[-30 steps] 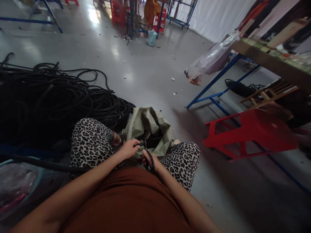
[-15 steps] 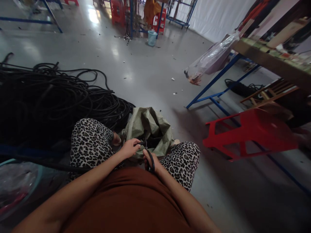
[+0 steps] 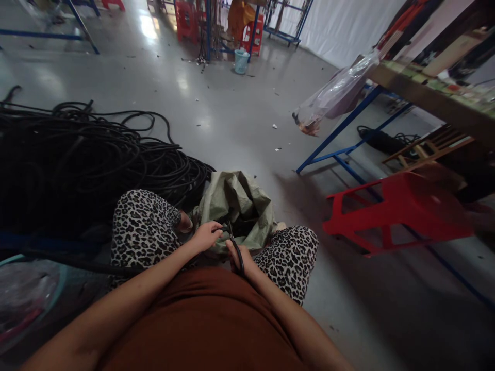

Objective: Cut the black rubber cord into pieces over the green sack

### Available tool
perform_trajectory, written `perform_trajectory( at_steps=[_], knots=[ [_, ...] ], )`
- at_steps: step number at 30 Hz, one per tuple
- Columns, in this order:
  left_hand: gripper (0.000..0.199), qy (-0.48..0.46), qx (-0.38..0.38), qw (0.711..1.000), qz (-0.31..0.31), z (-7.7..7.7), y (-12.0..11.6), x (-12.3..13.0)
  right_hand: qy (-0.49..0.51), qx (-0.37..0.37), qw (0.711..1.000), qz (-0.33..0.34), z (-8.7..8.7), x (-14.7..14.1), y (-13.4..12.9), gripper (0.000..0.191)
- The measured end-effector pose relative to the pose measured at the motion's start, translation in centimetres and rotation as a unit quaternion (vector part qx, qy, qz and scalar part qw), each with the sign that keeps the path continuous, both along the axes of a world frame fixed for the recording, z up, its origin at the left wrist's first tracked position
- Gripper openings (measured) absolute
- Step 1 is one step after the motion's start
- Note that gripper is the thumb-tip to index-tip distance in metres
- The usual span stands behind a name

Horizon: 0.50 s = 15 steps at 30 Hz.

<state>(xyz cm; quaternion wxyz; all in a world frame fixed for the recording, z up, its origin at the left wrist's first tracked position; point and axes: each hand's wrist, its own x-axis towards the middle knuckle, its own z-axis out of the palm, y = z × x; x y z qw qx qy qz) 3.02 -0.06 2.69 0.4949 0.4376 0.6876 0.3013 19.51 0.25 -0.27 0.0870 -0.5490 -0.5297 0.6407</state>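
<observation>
Between my knees stands a greenish woven sack (image 3: 211, 203) with its mouth open and dark contents inside. My left hand (image 3: 207, 236) pinches a black cord (image 3: 221, 228) near its end, over the sack's near rim. Black-handled scissors (image 3: 238, 257) are in my right hand (image 3: 244, 260), fingers wrapped round the handles. Their blades point up and away from me, close beside the cord's end. Whether the blades touch the cord is too small to tell. A length of black cord also runs under my left forearm, across my thigh.
A big heap of black cord (image 3: 116, 149) lies on the floor at left. At lower left is a tub (image 3: 62, 281) holding plastic bags. A red plastic stool (image 3: 402, 206) lies tipped at right, by a blue-legged table (image 3: 425, 93). A small light-blue basket (image 3: 241, 62) stands farther off.
The scissors' blades have shifted slightly and appear more open beside the cord. My right hand has turned a little; my left hand stays nearly in place.
</observation>
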Motion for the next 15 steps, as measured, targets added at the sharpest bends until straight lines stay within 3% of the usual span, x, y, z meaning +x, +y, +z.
perform_trajectory(
  at_steps=[6, 15],
  knots=[
    [0.026, -0.012, -0.015, 1.000, 0.000, 0.1, 0.4, 0.0, 0.014, 0.036, 0.999, 0.029, 0.2, 0.2, 0.1, 0.058],
    [0.024, -0.012, -0.007, 1.000, 0.001, 0.2, 0.5, -0.3, 0.000, 0.030, 0.998, 0.051, 1.3, 0.4, 0.1, 0.057]
  ],
)
